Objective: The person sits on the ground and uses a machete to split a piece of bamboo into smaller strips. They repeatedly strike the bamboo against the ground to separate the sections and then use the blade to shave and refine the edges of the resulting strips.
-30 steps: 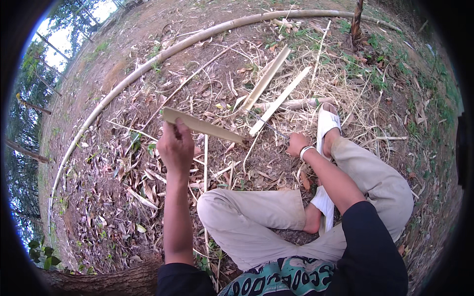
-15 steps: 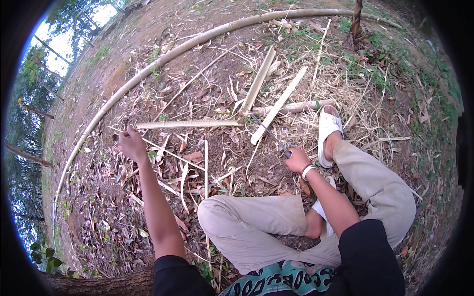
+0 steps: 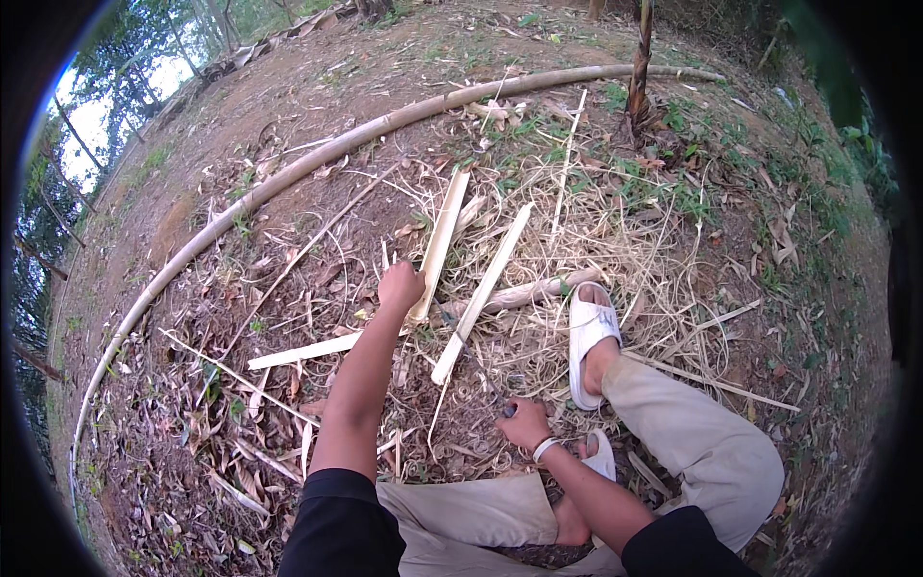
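Pale slats (image 3: pixel 303 353) lie on the ground ahead of the person, the leftmost flat, its right end lost to view at the left forearm (image 3: pixel 359 399). Left hand (image 3: pixel 401 285), arm stretched forward, back of the hand upward, is at the near left edge of a channelled slat (image 3: pixel 446 236); its fingers are bent, but I cannot tell whether they have hold of it. Next, a straight slat (image 3: pixel 486 293) slants toward the person. Right hand (image 3: pixel 526 424), reaching in from the lower right, is wrapped round the dark handle of a knife (image 3: pixel 509 410), thin blade pointing forward and left.

Dry leaves (image 3: pixel 192 452) litter the left side; curled shavings (image 3: pixel 663 260) thicken rightward. A long curved pole (image 3: pixel 288 173) edges the patch from left to far side, well apart from the left hand. A white sandal (image 3: pixel 588 337) bounds it at right, near the knife hand.
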`<state>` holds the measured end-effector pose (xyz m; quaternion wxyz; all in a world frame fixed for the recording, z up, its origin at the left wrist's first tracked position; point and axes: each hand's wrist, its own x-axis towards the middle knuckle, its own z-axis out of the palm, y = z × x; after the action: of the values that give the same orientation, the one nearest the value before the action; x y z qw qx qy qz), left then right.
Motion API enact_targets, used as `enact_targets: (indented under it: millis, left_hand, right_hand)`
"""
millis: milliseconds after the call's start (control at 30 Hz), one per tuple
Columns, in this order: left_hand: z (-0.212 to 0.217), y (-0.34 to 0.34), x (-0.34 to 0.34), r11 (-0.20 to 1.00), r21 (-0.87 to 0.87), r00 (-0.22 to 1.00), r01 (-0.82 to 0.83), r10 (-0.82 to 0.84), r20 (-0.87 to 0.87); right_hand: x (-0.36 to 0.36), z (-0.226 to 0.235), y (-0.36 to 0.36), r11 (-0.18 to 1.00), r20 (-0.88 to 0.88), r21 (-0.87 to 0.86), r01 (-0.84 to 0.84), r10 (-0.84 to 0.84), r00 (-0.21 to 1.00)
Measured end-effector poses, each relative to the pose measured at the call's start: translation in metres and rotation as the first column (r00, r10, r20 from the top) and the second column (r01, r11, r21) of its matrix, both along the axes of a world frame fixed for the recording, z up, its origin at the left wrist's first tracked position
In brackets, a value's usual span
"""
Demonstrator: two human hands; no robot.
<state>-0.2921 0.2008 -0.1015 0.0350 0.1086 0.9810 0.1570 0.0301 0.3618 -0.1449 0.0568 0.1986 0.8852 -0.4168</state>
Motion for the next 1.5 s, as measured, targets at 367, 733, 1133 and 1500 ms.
enact_targets:
  millis: [367,733,1133,1500]
  left_hand:
    - [0.012,-0.021,0.061,0.867,0.487,0.985,-0.102,0.02,0.17]
    - [0.043,-0.033,0.299,0.807,0.587,0.887,0.067,0.221,-0.405]
    - [0.024,-0.052,0.246,0.863,0.504,0.844,0.02,0.255,-0.471]
    - [0.191,-0.089,0.227,0.929,0.331,0.676,0.166,0.138,-0.724]
  right_hand:
    - [-0.028,0.062,0.011,0.979,-0.315,-0.11,0.17,-0.197,0.928]
    - [-0.122,0.204,0.004,0.901,-0.474,-0.434,0.024,-0.251,0.844]
    - [-0.127,0.256,-0.062,0.992,-0.74,-0.127,-0.005,-0.091,0.667]
    - [-0.105,0.199,-0.108,0.984,-0.83,-0.106,-0.146,-0.006,0.558]
